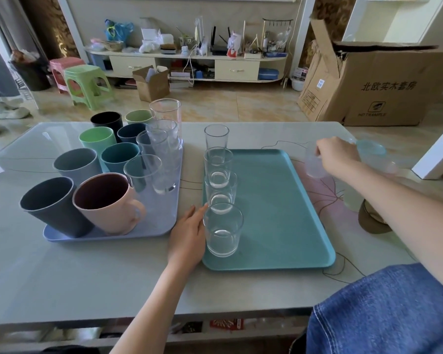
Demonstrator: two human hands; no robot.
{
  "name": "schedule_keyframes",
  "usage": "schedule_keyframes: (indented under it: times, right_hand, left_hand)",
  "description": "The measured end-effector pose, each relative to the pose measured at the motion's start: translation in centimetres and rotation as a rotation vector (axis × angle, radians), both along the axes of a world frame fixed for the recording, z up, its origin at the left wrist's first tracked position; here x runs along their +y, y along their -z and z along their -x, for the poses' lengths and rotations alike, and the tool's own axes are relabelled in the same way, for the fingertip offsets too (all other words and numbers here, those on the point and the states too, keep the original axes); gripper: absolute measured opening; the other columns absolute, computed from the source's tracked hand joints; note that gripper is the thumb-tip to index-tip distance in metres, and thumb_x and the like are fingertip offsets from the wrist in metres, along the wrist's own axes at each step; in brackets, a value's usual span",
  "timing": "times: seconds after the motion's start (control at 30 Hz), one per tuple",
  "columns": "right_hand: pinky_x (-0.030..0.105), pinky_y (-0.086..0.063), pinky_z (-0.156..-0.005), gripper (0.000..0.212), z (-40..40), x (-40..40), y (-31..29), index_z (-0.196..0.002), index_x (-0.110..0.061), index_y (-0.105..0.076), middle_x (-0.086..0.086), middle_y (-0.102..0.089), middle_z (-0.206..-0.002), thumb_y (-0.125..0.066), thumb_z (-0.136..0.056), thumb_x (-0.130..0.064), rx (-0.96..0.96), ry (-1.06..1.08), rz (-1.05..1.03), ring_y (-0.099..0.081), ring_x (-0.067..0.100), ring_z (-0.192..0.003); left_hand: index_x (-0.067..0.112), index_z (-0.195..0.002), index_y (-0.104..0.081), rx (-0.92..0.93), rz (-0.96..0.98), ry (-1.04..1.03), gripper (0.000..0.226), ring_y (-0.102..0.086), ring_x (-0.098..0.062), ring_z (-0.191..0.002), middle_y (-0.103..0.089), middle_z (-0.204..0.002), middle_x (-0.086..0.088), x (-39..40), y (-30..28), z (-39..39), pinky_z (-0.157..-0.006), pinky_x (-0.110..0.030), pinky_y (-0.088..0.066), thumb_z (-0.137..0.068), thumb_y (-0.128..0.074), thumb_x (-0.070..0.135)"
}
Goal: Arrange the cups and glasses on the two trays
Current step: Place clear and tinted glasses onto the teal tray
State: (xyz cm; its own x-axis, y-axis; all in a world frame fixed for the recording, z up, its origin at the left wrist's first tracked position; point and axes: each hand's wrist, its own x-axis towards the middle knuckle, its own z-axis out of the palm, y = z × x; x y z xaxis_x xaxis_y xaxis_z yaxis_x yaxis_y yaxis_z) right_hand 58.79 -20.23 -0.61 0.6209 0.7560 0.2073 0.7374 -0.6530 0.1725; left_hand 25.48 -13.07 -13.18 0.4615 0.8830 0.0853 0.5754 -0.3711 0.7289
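A teal tray (279,213) lies at the table's middle right. Along its left edge stand three clear glasses in a row; the nearest glass (223,229) is touched by my left hand (188,237), whose straight fingers rest against its left side. A fourth glass (216,137) stands just behind the tray. A lavender tray (161,218) on the left holds several coloured cups, a pink mug (108,203) and several clear glasses. My right hand (336,155) reaches out to the right of the teal tray and grips a small clear glass (313,166), blurred.
A pale blue plastic item (371,149) lies behind my right hand. A brown round object (371,218) sits near the table's right edge. A large cardboard box (379,83) stands on the floor beyond. Bare tabletop lies in front of the trays.
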Motion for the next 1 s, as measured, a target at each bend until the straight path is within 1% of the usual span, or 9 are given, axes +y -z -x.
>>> schedule_keyframes:
  times: [0.03, 0.1, 0.2, 0.3, 0.43, 0.6, 0.7, 0.87, 1.0]
  right_hand:
    - [0.037, -0.047, -0.078, 0.021, 0.5, 0.4, -0.3, -0.100, -0.007, -0.059, 0.017, -0.063, -0.099, -0.047, -0.087, 0.004, 0.028, -0.060, -0.057, -0.059, 0.033, -0.087]
    - [0.036, -0.051, -0.073, 0.015, 1.7, 1.8, -0.9, -0.096, -0.008, -0.059, 0.016, -0.065, -0.096, -0.048, -0.090, 0.000, 0.114, -0.181, -0.195, -0.060, 0.033, -0.083]
    - [0.041, -0.055, -0.078, 0.012, 3.2, 5.3, -1.5, -0.092, -0.009, -0.061, 0.013, -0.067, -0.095, -0.051, -0.091, -0.003, 0.253, -0.316, -0.303, -0.063, 0.030, -0.084]
    - [0.041, -0.055, -0.082, 0.013, 4.7, 8.7, -1.1, -0.092, -0.009, -0.064, 0.012, -0.069, -0.097, -0.053, -0.089, -0.001, 0.354, -0.343, -0.349, -0.064, 0.029, -0.087]
    - [0.037, -0.053, -0.082, 0.018, 6.4, 11.7, 0.4, -0.092, -0.007, -0.065, 0.014, -0.069, -0.100, -0.051, -0.085, 0.002, 0.359, -0.356, -0.304, -0.063, 0.030, -0.090]
    - [0.032, -0.044, -0.073, 0.027, 7.5, 12.8, 1.5, -0.093, -0.005, -0.063, 0.017, -0.065, -0.102, -0.044, -0.076, 0.005, 0.377, -0.352, -0.232, -0.060, 0.034, -0.090]
    - [0.031, -0.042, -0.071, 0.034, 7.5, 12.6, 1.4, -0.094, -0.007, -0.062, 0.017, -0.064, -0.103, -0.040, -0.073, 0.007, 0.348, -0.367, -0.212, -0.059, 0.034, -0.090]
    - [0.031, -0.041, -0.071, 0.027, 7.3, 12.4, 1.5, -0.099, -0.009, -0.065, 0.014, -0.066, -0.107, -0.047, -0.082, 0.003, 0.358, -0.362, -0.187, -0.060, 0.034, -0.094]
    - [0.033, -0.046, -0.083, 0.035, 7.0, 11.7, 1.0, -0.120, -0.013, -0.061, 0.011, -0.063, -0.122, -0.044, -0.091, -0.001, 0.354, -0.346, -0.173, -0.059, 0.032, -0.106]
  left_hand:
    - [0.038, -0.134, -0.047, -0.008, -0.001, 0.000, 0.043, -0.032, -0.016, -0.139, -0.035, -0.151, -0.002, -0.1, 0.0, 0.0, -0.107, -0.024, -0.027, -0.097, -0.037, 0.019]
    - [0.037, -0.134, -0.047, -0.026, -0.004, -0.005, 0.042, -0.032, -0.015, -0.139, -0.036, -0.151, -0.001, -0.2, -0.1, 0.0, -0.107, -0.024, -0.027, -0.097, -0.038, 0.019]
    - [0.037, -0.133, -0.049, -0.072, 0.028, -0.025, 0.040, -0.034, -0.012, -0.138, -0.038, -0.150, 0.000, -0.1, -0.2, 0.0, -0.104, -0.018, -0.026, -0.097, -0.040, 0.020]
    - [0.038, -0.131, -0.051, -0.084, 0.048, -0.040, 0.039, -0.036, -0.009, -0.137, -0.038, -0.149, 0.003, -0.2, -0.5, -0.1, -0.101, -0.015, -0.025, -0.097, -0.042, 0.021]
    - [0.040, -0.129, -0.052, -0.064, 0.038, -0.065, 0.038, -0.036, -0.008, -0.136, -0.038, -0.149, 0.005, -0.2, -0.6, -0.2, -0.098, -0.014, -0.025, -0.097, -0.042, 0.023]
    - [0.042, -0.128, -0.052, -0.045, 0.029, -0.078, 0.037, -0.037, -0.008, -0.135, -0.039, -0.149, 0.008, -0.4, -0.7, -0.3, -0.096, -0.013, -0.026, -0.097, -0.041, 0.025]
    - [0.041, -0.128, -0.052, -0.041, 0.034, -0.075, 0.037, -0.037, -0.008, -0.135, -0.039, -0.149, 0.007, -0.3, -0.8, -0.3, -0.096, -0.013, -0.025, -0.097, -0.041, 0.024]
    - [0.040, -0.129, -0.052, -0.041, 0.024, -0.070, 0.038, -0.036, -0.009, -0.136, -0.038, -0.149, 0.006, -0.4, -0.9, -0.3, -0.096, -0.014, -0.026, -0.097, -0.040, 0.023]
    - [0.039, -0.129, -0.052, -0.053, 0.022, -0.064, 0.037, -0.036, -0.010, -0.136, -0.039, -0.149, 0.005, -0.3, -0.7, -0.3, -0.098, -0.015, -0.026, -0.097, -0.041, 0.024]
